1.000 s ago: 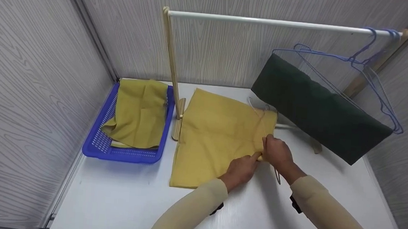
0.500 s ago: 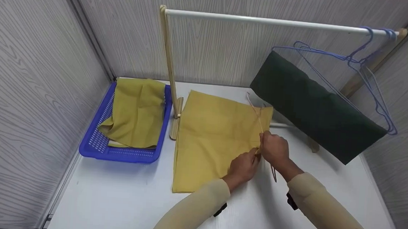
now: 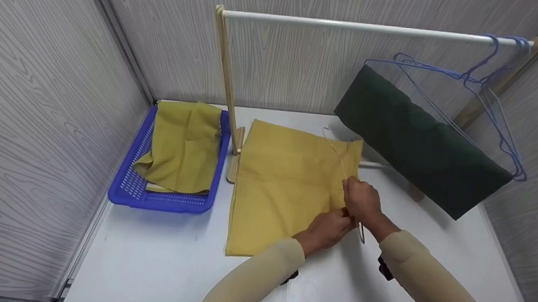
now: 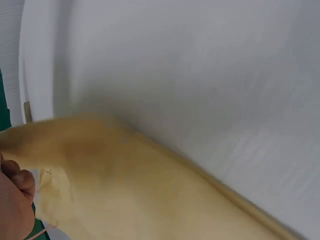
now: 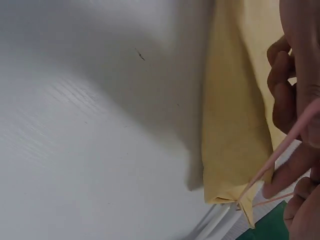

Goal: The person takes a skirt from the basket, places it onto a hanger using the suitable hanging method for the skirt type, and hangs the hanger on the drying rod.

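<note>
A yellow cloth (image 3: 291, 171) lies spread on the table, its right edge under both hands. My right hand (image 3: 362, 199) grips a thin pinkish wire hanger (image 3: 333, 146), whose hook end lies over the cloth's upper right part. The hanger's other end (image 3: 362, 234) sticks out below that hand. My left hand (image 3: 332, 227) pinches the cloth's lower right edge, its fingertips right beside the right hand and the wire. In the right wrist view the pink wire (image 5: 280, 150) passes the cloth's corner (image 5: 220, 190). In the left wrist view the cloth's edge (image 4: 65, 130) is lifted.
A clothes rack with a white bar (image 3: 353, 25) spans the back. Blue wire hangers (image 3: 473, 80) hang at its right end, a dark green cloth (image 3: 421, 138) over one. At the left stands a blue basket (image 3: 161, 206) holding an olive-yellow cloth (image 3: 184, 150).
My left hand has shifted right and slightly down along the cloth's edge, towards the hanger's lower end. The hanger has shifted slightly over the cloth; my right hand stays nearly in place.
</note>
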Available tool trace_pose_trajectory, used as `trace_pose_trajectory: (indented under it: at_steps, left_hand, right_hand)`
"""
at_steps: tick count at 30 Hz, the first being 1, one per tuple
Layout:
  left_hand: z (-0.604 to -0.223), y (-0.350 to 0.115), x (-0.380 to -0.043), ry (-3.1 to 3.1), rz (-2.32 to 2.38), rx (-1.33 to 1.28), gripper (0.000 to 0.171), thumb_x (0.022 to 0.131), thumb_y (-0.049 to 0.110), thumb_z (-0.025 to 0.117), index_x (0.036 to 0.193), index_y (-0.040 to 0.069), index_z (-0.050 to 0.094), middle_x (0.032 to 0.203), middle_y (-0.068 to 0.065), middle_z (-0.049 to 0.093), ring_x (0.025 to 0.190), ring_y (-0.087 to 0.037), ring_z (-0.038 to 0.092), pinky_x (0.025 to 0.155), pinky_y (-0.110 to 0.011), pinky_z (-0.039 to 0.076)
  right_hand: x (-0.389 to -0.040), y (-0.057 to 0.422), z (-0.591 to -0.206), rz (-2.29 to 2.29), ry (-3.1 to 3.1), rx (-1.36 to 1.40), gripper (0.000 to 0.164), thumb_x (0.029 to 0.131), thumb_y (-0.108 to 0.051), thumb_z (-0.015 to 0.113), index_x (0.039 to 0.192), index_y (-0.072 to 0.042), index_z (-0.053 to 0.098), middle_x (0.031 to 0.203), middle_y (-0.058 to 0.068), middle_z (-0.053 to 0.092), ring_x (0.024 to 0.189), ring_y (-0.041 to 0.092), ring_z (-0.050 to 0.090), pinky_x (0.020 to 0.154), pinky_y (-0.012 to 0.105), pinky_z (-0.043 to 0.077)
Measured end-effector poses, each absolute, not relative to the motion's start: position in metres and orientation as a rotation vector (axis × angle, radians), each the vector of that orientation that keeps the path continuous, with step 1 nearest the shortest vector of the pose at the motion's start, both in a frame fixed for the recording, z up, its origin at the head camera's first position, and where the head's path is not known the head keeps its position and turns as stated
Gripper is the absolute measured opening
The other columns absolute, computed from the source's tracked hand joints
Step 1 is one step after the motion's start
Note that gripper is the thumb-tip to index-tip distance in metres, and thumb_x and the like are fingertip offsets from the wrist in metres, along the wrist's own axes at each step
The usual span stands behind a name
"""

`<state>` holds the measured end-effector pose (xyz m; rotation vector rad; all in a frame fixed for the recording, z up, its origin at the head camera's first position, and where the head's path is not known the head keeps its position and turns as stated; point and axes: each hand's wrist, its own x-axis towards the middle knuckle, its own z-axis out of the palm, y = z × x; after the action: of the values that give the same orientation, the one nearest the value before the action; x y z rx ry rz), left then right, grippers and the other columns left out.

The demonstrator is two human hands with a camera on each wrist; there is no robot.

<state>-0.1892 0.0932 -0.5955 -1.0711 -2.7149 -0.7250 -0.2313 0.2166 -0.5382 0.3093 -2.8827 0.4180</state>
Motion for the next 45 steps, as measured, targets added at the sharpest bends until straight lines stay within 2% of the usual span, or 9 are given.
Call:
trace_pose_trajectory:
  at_steps: [5, 10, 12, 14, 18, 21, 28, 35, 45]
  left_hand:
    - [-0.607, 0.088, -0.184, -2.835, -0.627, -1.15, 0.036, 0.104, 0.035, 0.05, 0.136, 0.02, 0.06, 0.112, -0.003, 0.061, 0.092, -0.012, 0.06, 0.071, -0.024, 0.05]
    - [-0.616, 0.102, -0.17, -3.007, -0.428, -1.051, 0.081, 0.089, 0.064, 0.059, 0.147, 0.01, 0.041, 0.124, -0.004, 0.053, 0.1, -0.014, 0.056, 0.08, -0.028, 0.05]
    - [-0.621, 0.11, -0.164, -3.024, -0.284, -0.98, 0.086, 0.086, 0.073, 0.057, 0.144, 0.01, 0.044, 0.121, -0.002, 0.053, 0.099, -0.014, 0.055, 0.08, -0.028, 0.049]
    - [-0.628, 0.115, -0.16, -2.985, -0.045, -0.937, 0.075, 0.09, 0.072, 0.05, 0.14, 0.015, 0.05, 0.118, 0.0, 0.055, 0.096, -0.013, 0.055, 0.077, -0.028, 0.048]
    - [-0.637, 0.118, -0.159, -2.788, 0.368, -0.926, 0.029, 0.102, 0.044, 0.051, 0.119, 0.023, 0.062, 0.102, 0.007, 0.059, 0.083, -0.007, 0.056, 0.066, -0.023, 0.047]
    - [-0.633, 0.117, -0.164, -2.763, 0.36, -0.906, 0.013, 0.103, 0.028, 0.052, 0.106, 0.02, 0.061, 0.088, 0.008, 0.06, 0.073, -0.004, 0.058, 0.057, -0.019, 0.047]
    - [-0.605, 0.111, -0.19, -3.067, -0.967, -0.432, 0.021, 0.102, 0.023, 0.052, 0.113, 0.005, 0.05, 0.079, -0.007, 0.064, 0.065, -0.017, 0.062, 0.056, -0.03, 0.048]
    - [-0.592, 0.098, -0.203, -2.86, -1.179, -0.426, 0.021, 0.104, 0.031, 0.053, 0.113, 0.013, 0.057, 0.077, -0.005, 0.066, 0.063, -0.013, 0.056, 0.056, -0.028, 0.043]
    - [-0.576, 0.09, -0.211, -2.389, -1.468, -0.273, 0.022, 0.104, 0.018, 0.05, 0.117, 0.003, 0.06, 0.072, -0.008, 0.061, 0.065, -0.012, 0.051, 0.062, -0.029, 0.047]
  right_hand:
    - [-0.227, 0.223, -0.551, 0.448, -2.894, 0.329, 0.034, 0.105, -0.023, 0.049, 0.078, -0.001, 0.052, 0.058, 0.014, 0.052, 0.053, 0.035, 0.056, 0.05, 0.05, 0.043]
    - [-0.226, 0.232, -0.554, 0.507, -2.871, 0.321, 0.033, 0.105, -0.021, 0.05, 0.077, -0.002, 0.051, 0.057, 0.01, 0.047, 0.051, 0.03, 0.05, 0.051, 0.048, 0.04]
    - [-0.228, 0.235, -0.552, 0.538, -2.852, 0.325, 0.033, 0.105, -0.021, 0.049, 0.077, -0.003, 0.051, 0.057, 0.01, 0.047, 0.051, 0.031, 0.05, 0.052, 0.049, 0.041]
    - [-0.23, 0.237, -0.55, 0.548, -2.847, 0.336, 0.033, 0.105, -0.021, 0.049, 0.077, -0.003, 0.051, 0.058, 0.01, 0.048, 0.052, 0.032, 0.051, 0.052, 0.051, 0.042]
    - [-0.231, 0.246, -0.547, 0.522, -2.875, 0.364, 0.033, 0.105, -0.022, 0.048, 0.079, -0.003, 0.05, 0.058, 0.01, 0.048, 0.052, 0.033, 0.052, 0.053, 0.051, 0.042]
    - [-0.23, 0.256, -0.546, 0.438, -2.875, 0.379, 0.031, 0.104, -0.021, 0.05, 0.079, -0.003, 0.05, 0.057, 0.012, 0.048, 0.052, 0.035, 0.053, 0.052, 0.053, 0.043]
    - [-0.225, 0.268, -0.55, 0.212, -2.852, 0.443, 0.027, 0.103, -0.019, 0.05, 0.083, -0.001, 0.048, 0.054, 0.014, 0.05, 0.046, 0.036, 0.053, 0.046, 0.052, 0.043]
    - [-0.23, 0.267, -0.55, 0.115, -2.68, 0.466, 0.034, 0.099, -0.016, 0.056, 0.07, -0.001, 0.051, 0.054, 0.016, 0.049, 0.043, 0.034, 0.052, 0.04, 0.049, 0.042]
    - [-0.238, 0.268, -0.533, 0.167, -2.706, 0.381, 0.036, 0.101, -0.017, 0.057, 0.07, 0.002, 0.051, 0.055, 0.019, 0.049, 0.046, 0.041, 0.054, 0.042, 0.052, 0.041]
